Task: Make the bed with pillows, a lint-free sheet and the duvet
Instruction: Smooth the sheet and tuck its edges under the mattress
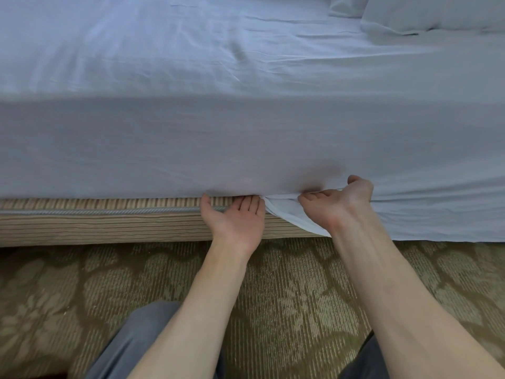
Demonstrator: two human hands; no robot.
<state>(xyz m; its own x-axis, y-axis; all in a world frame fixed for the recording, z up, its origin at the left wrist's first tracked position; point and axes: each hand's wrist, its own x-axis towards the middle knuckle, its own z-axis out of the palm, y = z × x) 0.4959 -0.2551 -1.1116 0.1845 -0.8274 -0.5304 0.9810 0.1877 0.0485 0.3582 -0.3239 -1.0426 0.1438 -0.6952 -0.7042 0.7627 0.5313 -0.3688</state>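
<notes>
Draping bed point(109, 222) top & side, sheet point(246, 132) is running left–right; pale, matte, faintly creased. L hand point(233, 218), palm up, fingers point(247, 204) straight, is pressing its hem; R hand point(337, 205) is gripping its slack.

Shot from a single wide-angle camera worn on the head, facing forward and tilted steeply down. Held close to the near side of the bed, within arm's reach of the draped sheet point(246, 138), which fills the upper two thirds. Framed with both forearms entering from the bottom edge, and with the left hand point(235, 217) and right hand point(336, 203) set just below centre at the sheet's lower hem. Taken across the striped bed base point(82, 222) and patterned carpet point(300, 296) in the lower third, with grey trouser legs point(131, 343) clipped at the bottom. Cropped through the pillows point(426, 12) at top right, farthest from the lens.
</notes>
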